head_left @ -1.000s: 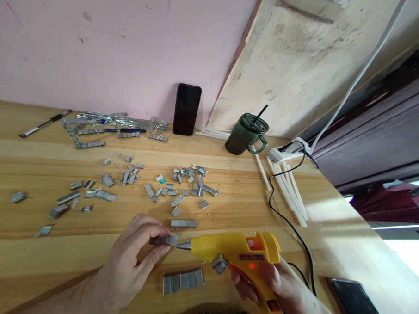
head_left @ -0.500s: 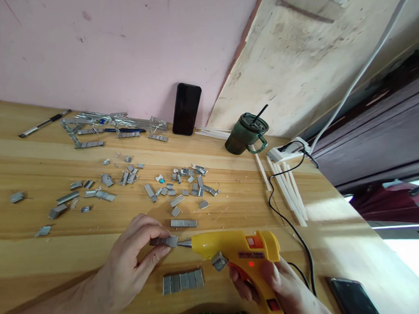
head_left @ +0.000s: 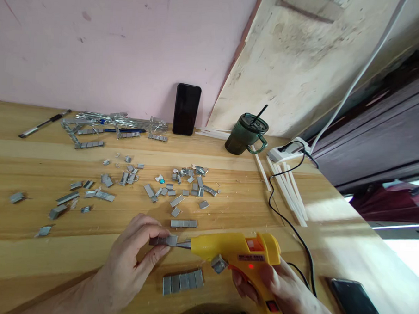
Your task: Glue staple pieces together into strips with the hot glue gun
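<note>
Your right hand grips glue gun, nozzle pointing left, touching staple strip pinched lengthwise in your left hand.

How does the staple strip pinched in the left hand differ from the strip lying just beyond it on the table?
The held strip is lifted between the left hand's fingers; the lying strip rests flat on the table, untouched. The glue gun nozzle meets the held strip, not the lying strip. Both are grey metal.
</note>
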A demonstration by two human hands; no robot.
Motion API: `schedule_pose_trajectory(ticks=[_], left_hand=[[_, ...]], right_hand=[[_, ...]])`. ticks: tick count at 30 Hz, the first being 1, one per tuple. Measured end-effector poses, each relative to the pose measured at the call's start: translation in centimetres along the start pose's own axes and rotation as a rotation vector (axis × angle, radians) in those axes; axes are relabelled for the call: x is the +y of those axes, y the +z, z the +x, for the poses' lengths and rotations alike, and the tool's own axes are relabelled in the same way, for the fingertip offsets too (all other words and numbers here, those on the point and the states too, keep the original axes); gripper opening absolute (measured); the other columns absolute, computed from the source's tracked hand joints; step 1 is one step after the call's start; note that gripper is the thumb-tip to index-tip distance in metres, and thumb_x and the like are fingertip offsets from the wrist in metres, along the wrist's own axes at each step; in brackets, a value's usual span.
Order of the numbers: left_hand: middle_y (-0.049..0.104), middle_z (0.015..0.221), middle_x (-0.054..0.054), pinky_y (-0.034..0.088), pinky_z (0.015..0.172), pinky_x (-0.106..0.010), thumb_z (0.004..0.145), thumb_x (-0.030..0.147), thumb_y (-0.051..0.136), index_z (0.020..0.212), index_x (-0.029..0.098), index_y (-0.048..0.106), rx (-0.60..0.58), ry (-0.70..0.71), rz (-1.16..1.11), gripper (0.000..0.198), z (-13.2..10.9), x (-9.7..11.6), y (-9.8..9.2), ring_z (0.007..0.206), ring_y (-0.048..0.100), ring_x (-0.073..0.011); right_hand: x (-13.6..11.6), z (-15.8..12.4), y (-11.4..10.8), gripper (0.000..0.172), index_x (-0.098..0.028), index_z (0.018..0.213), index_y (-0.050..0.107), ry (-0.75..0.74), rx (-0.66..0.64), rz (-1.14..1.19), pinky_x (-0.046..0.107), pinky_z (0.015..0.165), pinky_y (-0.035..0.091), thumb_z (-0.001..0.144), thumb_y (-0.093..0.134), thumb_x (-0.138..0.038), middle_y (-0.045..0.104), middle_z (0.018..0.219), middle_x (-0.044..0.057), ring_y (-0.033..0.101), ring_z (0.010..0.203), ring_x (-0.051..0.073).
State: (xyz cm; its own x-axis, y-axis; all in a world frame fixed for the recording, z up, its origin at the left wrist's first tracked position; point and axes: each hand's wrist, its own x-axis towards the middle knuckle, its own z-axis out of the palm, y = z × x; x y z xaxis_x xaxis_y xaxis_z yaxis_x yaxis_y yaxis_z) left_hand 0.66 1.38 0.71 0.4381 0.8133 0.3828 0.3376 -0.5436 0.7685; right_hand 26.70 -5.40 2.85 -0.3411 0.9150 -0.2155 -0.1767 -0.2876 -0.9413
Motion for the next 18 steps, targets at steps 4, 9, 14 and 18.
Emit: schedule_pose_trajectory(ticks=[4,9,14,18], left_hand=[[0.06,0.085,0.002,0.051,0.07,-0.017,0.087,0.014,0.054,0.092,0.026,0.058,-0.005,-0.005,0.006,0.014,0.03,0.08,-0.12,0.078,0.06,-0.011],[0.059,0.085,0.003,0.05,0.07,-0.017,0.088,0.016,0.054,0.093,0.026,0.058,-0.006,-0.01,-0.003,0.012,-0.05,0.06,-0.02,0.078,0.059,-0.011],[0.059,0.085,0.003,0.05,0.07,-0.018,0.088,0.017,0.054,0.093,0.027,0.058,-0.01,-0.004,0.005,0.012,-0.1,-0.16,0.11,0.079,0.059,-0.0113],[0.058,0.084,0.002,0.05,0.068,-0.018,0.087,0.016,0.055,0.093,0.026,0.058,-0.011,-0.001,-0.002,0.012,-0.08,-0.15,0.06,0.077,0.058,-0.0115]], right_hand=[[0.1,-0.12,-0.09,0.054,-0.012,0.081,0.062,-0.001,-0.017,0.026,0.022,0.046,0.026,0.076,0.059,-0.066,0.048,0.062,0.0,0.038,0.049,0.008],[0.05,-0.09,0.0,0.054,-0.012,0.08,0.061,0.01,-0.001,0.025,0.022,0.046,0.026,0.075,0.06,-0.066,0.048,0.064,0.001,0.037,0.05,0.008],[-0.24,-0.02,0.25,0.056,-0.013,0.081,0.059,0.021,0.01,0.016,0.022,0.046,0.025,0.075,0.058,-0.068,0.047,0.061,0.0,0.037,0.05,0.008],[-0.46,0.15,0.35,0.056,-0.013,0.077,0.058,0.01,0.014,-0.009,0.022,0.045,0.024,0.074,0.058,-0.07,0.045,0.057,-0.001,0.035,0.049,0.008]])
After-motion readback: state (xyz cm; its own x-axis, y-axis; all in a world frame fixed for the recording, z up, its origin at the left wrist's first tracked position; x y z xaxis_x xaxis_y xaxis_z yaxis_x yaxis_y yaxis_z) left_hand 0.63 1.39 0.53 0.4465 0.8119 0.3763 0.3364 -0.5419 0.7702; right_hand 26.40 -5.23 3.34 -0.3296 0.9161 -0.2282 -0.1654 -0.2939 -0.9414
